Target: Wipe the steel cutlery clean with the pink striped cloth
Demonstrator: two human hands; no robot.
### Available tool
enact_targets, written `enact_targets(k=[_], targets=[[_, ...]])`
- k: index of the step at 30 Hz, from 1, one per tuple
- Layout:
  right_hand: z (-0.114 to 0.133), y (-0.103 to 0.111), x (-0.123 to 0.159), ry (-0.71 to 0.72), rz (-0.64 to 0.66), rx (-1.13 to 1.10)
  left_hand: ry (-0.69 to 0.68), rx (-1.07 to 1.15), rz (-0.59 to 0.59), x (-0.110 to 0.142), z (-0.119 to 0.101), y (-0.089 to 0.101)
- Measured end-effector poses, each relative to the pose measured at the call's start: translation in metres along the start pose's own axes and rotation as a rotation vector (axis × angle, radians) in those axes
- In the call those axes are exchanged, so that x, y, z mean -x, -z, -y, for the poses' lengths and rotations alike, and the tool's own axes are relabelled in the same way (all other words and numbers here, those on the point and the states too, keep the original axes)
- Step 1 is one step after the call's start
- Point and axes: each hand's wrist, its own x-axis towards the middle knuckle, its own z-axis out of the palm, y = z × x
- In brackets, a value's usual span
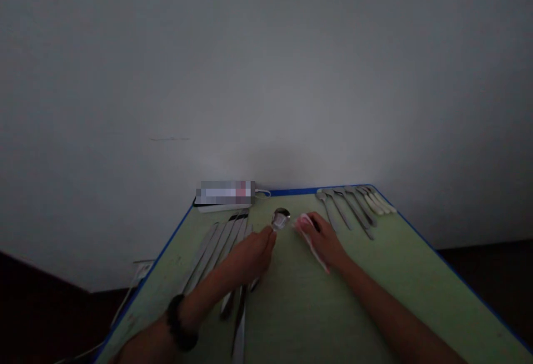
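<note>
My left hand (250,256) is closed on the handle of a metal spoon (280,219), whose shiny bowl sticks out past my fingers above the green table (375,286). My right hand (322,242) is closed on a white and pink cloth (308,236), held just right of the spoon bowl and apart from it. A dark band sits on my left wrist.
A row of several metal knives (216,247) lies left of my left hand. Several more pieces of cutlery (353,206), some with pale handles, lie at the far right corner. A flat white object (225,200) rests at the far edge. A grey wall stands behind the blue-edged table.
</note>
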Motion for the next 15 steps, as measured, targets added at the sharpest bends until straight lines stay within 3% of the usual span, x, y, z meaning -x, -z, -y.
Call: enact_targets(k=[7, 15], targets=[[0.001, -0.007, -0.011, -0.119, -0.119, -0.489, 0.082, 0.411, -0.12, -0.014, -0.004, -0.033], [-0.012, -0.01, -0.023, -0.249, -0.101, -0.673, 0.189, 0.634, -0.282, -0.013, -0.003, -0.035]])
